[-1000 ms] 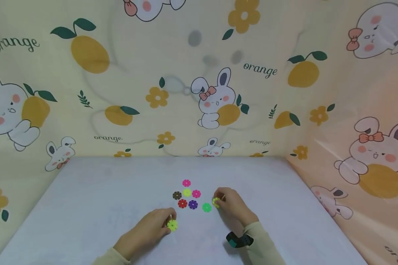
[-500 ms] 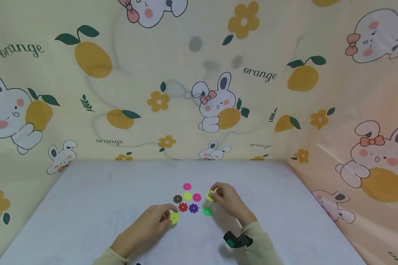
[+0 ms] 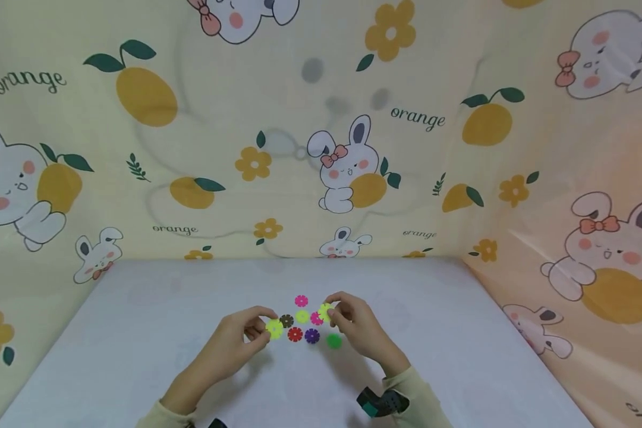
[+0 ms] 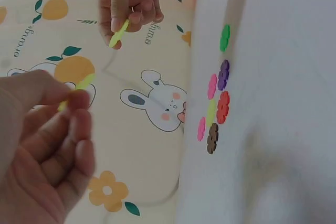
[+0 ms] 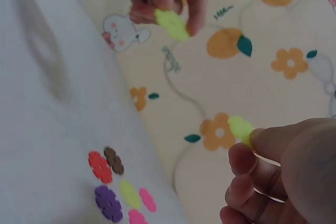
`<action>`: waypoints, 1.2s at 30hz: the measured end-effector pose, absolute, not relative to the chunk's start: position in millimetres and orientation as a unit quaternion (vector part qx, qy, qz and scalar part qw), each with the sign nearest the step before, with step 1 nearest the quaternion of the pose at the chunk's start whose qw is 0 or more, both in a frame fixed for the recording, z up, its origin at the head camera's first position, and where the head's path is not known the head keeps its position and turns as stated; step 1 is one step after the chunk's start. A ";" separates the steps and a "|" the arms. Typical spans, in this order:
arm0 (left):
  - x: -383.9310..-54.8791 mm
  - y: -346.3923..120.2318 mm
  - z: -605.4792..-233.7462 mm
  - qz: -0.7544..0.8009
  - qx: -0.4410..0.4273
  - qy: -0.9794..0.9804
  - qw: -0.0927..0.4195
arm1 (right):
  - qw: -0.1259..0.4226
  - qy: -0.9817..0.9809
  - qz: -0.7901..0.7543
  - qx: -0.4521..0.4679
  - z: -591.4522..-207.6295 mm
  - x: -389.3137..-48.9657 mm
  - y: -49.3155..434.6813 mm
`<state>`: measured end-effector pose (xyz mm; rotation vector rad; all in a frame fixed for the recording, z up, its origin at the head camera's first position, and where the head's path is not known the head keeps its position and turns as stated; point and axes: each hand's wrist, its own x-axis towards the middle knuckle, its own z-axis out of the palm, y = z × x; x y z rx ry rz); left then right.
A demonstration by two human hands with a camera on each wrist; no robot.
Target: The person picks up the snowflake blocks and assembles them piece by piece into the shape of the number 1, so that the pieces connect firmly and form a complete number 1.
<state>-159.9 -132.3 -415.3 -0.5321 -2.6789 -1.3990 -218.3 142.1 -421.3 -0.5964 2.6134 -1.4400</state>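
My left hand [image 3: 238,340] pinches a yellow snowflake disc [image 3: 274,329] between thumb and fingers, raised above the table. Across from it, my right hand [image 3: 359,326] pinches another yellow snowflake disc [image 3: 325,312], also in the air. The two discs are apart. Both show edge-tilted in the left wrist view, the near one [image 4: 84,83] partly covered by fingers. On the table between and below the hands lie a brown disc [image 3: 286,321], a red disc [image 3: 295,334], a purple disc [image 3: 312,336], a third yellow disc [image 3: 302,317], and two pink discs, one [image 3: 301,301] farthest back.
A green disc [image 3: 334,340] lies to the right of the group. The white table [image 3: 139,333] ends at a printed cloth backdrop [image 3: 278,196] behind and at both sides. A dark band [image 3: 382,402] sits at the right wrist.
Both hands have risen off the table with their yellow discs and come closer together, the right one moving left over the group. The discs on the table stay put.
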 end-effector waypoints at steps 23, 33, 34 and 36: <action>-139.5 -122.8 -410.8 -0.473 -0.133 -0.859 0.142 | 0.039 0.771 -0.571 -0.281 -409.4 -190.2 123.5; -138.2 -120.7 -415.9 -0.454 -0.183 -0.853 0.181 | 0.055 0.750 -0.592 -0.289 -409.0 -183.6 115.3; -138.5 -120.8 -416.5 -0.453 -0.186 -0.852 0.186 | 0.056 0.747 -0.596 -0.290 -409.0 -183.0 114.7; -139.2 -120.6 -417.5 -0.450 -0.193 -0.850 0.192 | 0.062 0.742 -0.602 -0.289 -409.0 -181.5 113.6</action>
